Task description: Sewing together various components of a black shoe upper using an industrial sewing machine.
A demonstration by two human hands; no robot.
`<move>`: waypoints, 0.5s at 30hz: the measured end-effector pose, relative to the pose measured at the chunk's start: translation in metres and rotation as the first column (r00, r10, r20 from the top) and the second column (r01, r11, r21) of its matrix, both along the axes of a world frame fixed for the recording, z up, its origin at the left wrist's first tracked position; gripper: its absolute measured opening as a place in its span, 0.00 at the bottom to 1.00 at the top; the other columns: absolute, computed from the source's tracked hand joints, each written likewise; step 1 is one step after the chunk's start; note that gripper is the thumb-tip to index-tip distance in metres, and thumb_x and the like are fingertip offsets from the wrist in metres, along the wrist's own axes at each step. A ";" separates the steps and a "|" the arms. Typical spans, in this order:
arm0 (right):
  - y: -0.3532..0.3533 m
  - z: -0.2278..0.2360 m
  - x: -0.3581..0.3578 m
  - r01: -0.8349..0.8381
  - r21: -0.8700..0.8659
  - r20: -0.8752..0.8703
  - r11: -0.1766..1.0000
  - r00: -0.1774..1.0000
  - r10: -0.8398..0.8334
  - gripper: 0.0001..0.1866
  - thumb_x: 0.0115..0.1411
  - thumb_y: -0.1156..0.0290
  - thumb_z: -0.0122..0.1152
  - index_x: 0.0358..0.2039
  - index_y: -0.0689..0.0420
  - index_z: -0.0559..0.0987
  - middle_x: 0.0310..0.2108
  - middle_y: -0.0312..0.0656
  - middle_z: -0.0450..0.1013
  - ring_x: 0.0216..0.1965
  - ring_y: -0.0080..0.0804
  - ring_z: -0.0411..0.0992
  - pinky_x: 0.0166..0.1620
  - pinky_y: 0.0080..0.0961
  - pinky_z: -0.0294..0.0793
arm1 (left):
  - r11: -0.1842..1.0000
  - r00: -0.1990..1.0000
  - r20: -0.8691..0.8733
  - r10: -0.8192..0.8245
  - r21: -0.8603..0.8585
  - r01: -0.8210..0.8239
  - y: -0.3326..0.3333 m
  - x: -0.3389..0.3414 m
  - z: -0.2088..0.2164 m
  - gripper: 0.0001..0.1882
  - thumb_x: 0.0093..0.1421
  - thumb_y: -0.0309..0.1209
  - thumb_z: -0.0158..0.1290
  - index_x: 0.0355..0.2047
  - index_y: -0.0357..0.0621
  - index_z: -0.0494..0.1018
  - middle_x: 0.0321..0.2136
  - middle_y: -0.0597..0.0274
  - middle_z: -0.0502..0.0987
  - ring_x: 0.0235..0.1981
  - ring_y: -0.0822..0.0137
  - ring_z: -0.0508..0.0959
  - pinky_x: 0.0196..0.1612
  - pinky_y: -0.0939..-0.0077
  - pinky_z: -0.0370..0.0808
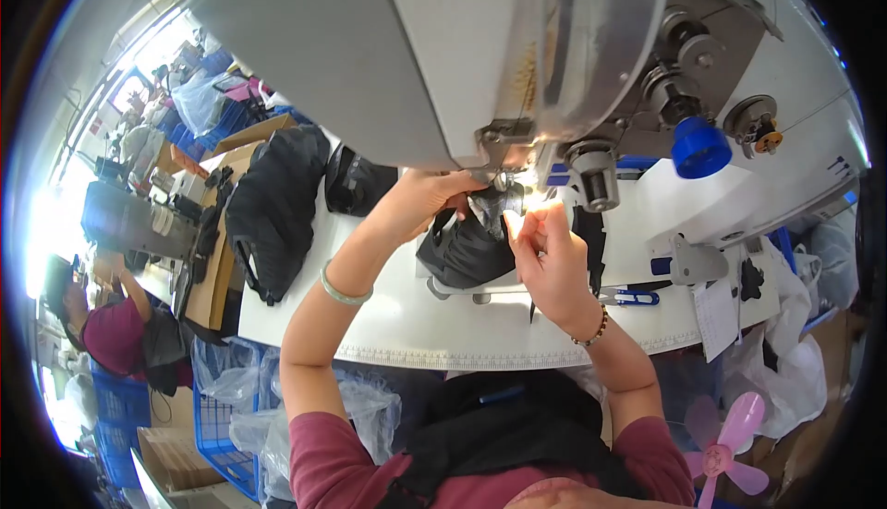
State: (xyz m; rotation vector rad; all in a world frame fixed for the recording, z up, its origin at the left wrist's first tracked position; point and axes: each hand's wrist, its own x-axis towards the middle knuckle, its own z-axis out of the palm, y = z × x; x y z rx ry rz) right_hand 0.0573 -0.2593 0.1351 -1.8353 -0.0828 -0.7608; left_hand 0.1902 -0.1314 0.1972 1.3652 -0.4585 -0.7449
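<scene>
— "At the lower edge: black apron [517, 426], maroon sleeves [333, 463]. Pink fan [716, 460] near the right sleeve."

— "Lower left I have a blue crate [242, 472], clear plastic [370, 407] bunched beside it. Next out?"

— "White surface [388, 329], ruler strip [462, 359] along its near rim. Blue-handled tool [636, 297] lying right of the hands, kind unclear."

— "Left hand [432, 199]?"

— "Pale green bangle [346, 296] on that arm. Fingers bent at the upper left of the black fabric piece [465, 255]; cannot tell if clamped on it."

— "Right hand [556, 260]?"

— "Beaded bracelet [592, 329] at the wrist. Fingers curled at the piece's right side, tips in glare; cannot tell whether they pinch anything."

— "And the piece itself?"

— "Between the two hands, upper end shiny, close under the lit working end of the sewing machine [351, 56]. Pale head fills the top; blue knob [699, 149] on its right."

— "Farther off, left: bulky black bag [277, 213] on the surface, cardboard box [208, 296] just past it."

— "Beyond that, a co-worker [115, 335] in a maroon top, one arm raised beside another machine [129, 223]."
</scene>
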 end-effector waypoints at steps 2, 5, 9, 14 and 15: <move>0.009 0.005 -0.005 -0.043 -0.005 -0.079 0.999 0.996 0.042 0.12 0.55 0.76 0.59 0.33 0.59 0.63 0.18 0.40 0.68 0.14 0.29 0.66 0.20 0.20 0.65 | 0.996 0.989 0.123 -0.086 0.005 0.086 0.010 -0.002 0.004 0.05 0.54 0.23 0.53 0.30 0.32 0.72 0.25 0.63 0.73 0.25 0.75 0.74 0.22 0.83 0.70; 0.022 0.014 -0.013 -0.127 -0.239 -0.085 0.963 0.990 0.110 0.15 0.52 0.68 0.64 0.30 0.57 0.64 0.22 0.38 0.69 0.15 0.29 0.67 0.19 0.21 0.66 | 0.925 0.927 0.181 -0.327 0.263 0.275 0.055 0.004 0.008 0.08 0.51 0.23 0.55 0.31 0.34 0.71 0.27 0.67 0.73 0.29 0.79 0.71 0.33 0.85 0.69; 0.018 0.045 0.005 -0.337 -0.365 -0.114 0.868 0.941 0.318 0.36 0.47 0.69 0.66 0.56 0.53 0.60 0.45 0.41 0.68 0.27 0.31 0.70 0.30 0.25 0.71 | 0.849 0.869 0.235 -0.436 0.427 0.310 0.089 -0.012 0.017 0.11 0.49 0.21 0.57 0.31 0.37 0.67 0.28 0.69 0.72 0.30 0.82 0.68 0.34 0.87 0.67; 0.031 0.038 0.038 -0.667 0.020 -0.508 0.745 0.635 0.582 0.22 0.47 0.71 0.66 0.42 0.60 0.69 0.30 0.41 0.72 0.25 0.24 0.70 0.29 0.22 0.69 | 0.912 0.818 0.505 -0.275 0.407 0.055 0.115 -0.033 0.024 0.19 0.49 0.19 0.55 0.42 0.41 0.65 0.28 0.67 0.71 0.32 0.79 0.69 0.37 0.85 0.68; 0.033 0.031 0.042 -0.684 0.145 -0.472 0.715 0.588 0.657 0.19 0.47 0.72 0.67 0.39 0.62 0.70 0.26 0.40 0.71 0.24 0.22 0.69 0.28 0.20 0.69 | 0.926 0.822 0.514 -0.244 0.376 0.040 0.118 -0.038 0.024 0.23 0.52 0.18 0.54 0.48 0.42 0.63 0.28 0.66 0.72 0.31 0.78 0.70 0.37 0.84 0.68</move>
